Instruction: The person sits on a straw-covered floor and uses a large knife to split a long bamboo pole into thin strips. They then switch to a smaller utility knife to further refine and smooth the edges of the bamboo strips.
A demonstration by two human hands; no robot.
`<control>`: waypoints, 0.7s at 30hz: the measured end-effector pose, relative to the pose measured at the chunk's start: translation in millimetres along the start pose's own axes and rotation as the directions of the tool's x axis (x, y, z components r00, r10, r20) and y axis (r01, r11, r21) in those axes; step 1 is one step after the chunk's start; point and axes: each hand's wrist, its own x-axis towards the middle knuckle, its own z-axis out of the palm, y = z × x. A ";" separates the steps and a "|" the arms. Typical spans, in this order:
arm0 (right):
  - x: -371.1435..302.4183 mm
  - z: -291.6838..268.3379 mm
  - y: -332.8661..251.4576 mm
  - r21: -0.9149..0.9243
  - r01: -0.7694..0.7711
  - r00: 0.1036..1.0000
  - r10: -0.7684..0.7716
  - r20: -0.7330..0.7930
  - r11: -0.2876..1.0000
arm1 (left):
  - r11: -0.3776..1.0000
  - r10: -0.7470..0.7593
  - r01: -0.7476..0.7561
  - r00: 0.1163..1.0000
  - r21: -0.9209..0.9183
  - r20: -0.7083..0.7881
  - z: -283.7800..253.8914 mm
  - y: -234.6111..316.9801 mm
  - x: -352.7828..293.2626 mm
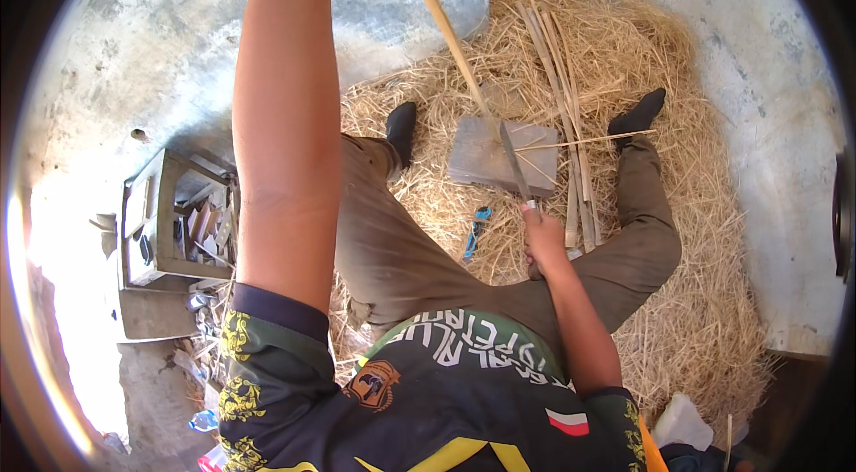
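My right hand (546,240) is closed around the handle of a long-bladed knife (516,165). The blade points up and away from me, its tip beside the lower end of a bamboo strip (448,31). That strip slants down from the top edge to a grey block (471,156) between my legs. Whether blade and strip touch, I cannot tell. A few thin slivers (539,147) fan out over the block. My left arm (287,115) stretches up past the top edge, so the left hand is out of the picture.
Straw (704,240) covers the floor around my legs. Several long bamboo strips (562,89) lie right of the block. A blue box cutter (477,231) rests near my lap. At left stands a wooden box (160,231) with scraps inside. Pale walls (749,106) enclose the spot.
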 end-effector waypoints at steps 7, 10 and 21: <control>-21.9 -35.2 -79.1 0.400 0.280 0.958 -0.228 -0.174 0.872 | 0.984 0.119 -0.129 0.989 0.120 0.090 29.5 2.8 -44.0; -33.9 -12.0 -89.7 0.493 0.356 0.932 -0.266 -0.245 0.794 | 0.990 -0.024 0.045 0.987 -0.132 0.158 -26.4 25.3 -7.6; -35.8 -8.5 -62.7 0.071 0.410 0.887 -0.379 -0.264 0.909 | 0.961 0.228 -0.205 0.967 0.187 -0.116 17.0 7.6 -45.1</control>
